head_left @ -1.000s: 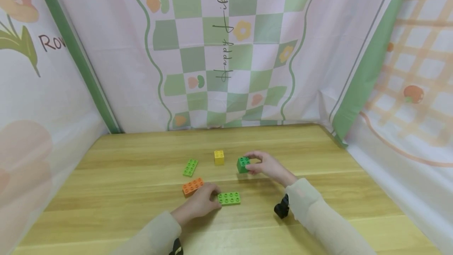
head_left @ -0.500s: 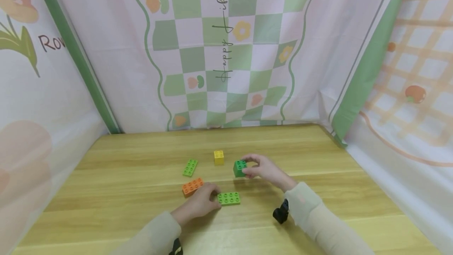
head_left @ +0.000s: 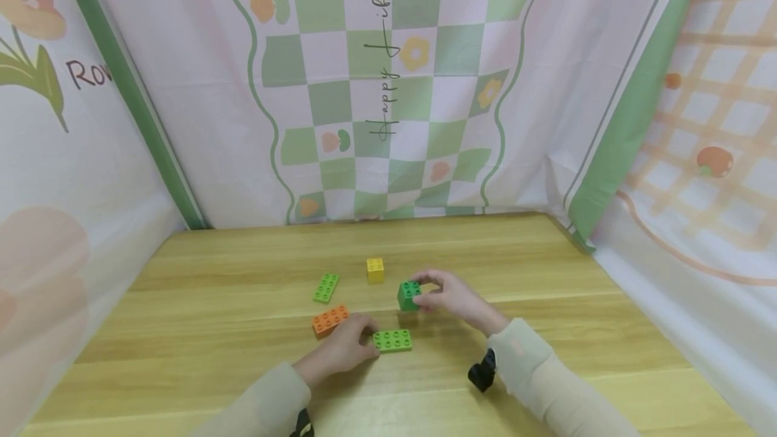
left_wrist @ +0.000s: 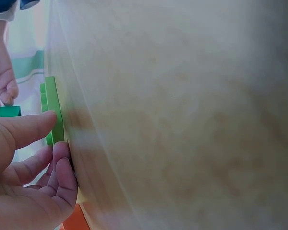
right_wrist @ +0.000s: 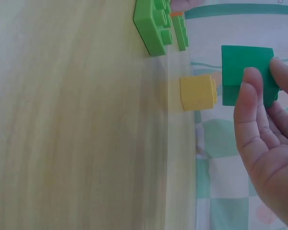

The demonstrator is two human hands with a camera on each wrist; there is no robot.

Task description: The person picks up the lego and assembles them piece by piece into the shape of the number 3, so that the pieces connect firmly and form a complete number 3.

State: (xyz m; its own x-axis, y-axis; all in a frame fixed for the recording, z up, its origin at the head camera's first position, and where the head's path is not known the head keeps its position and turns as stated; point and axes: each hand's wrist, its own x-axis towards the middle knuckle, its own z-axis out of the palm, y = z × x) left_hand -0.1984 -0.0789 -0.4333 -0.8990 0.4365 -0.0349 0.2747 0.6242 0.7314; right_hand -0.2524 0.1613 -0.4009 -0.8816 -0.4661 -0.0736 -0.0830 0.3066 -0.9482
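My right hand (head_left: pixel 452 299) pinches a dark green two-by-two building brick (head_left: pixel 409 296) between thumb and fingers, studs upward, raised over the table. The right wrist view shows this dark green brick (right_wrist: pixel 245 72) from its side. Lower down, my left hand (head_left: pixel 346 344) holds the left end of a flat light green two-by-four brick (head_left: pixel 393 340) lying on the table. In the left wrist view the thumb is against the light green brick (left_wrist: pixel 54 108), with the other fingers curled beside its near end. An orange two-by-four brick (head_left: pixel 330 319) lies just left of the left hand, partly covered by it.
A yellow two-by-two brick (head_left: pixel 375 270) stands farther back, left of the dark green one. Behind the orange brick lies a second light green two-by-four brick (head_left: pixel 326 287). Printed cloth (head_left: pixel 413 106) hangs behind the wooden table (head_left: pixel 243 255) and at both sides.
My right hand has brought the dark green brick a little toward me and to the left, nearer the flat light green brick. The left hand stays in place.
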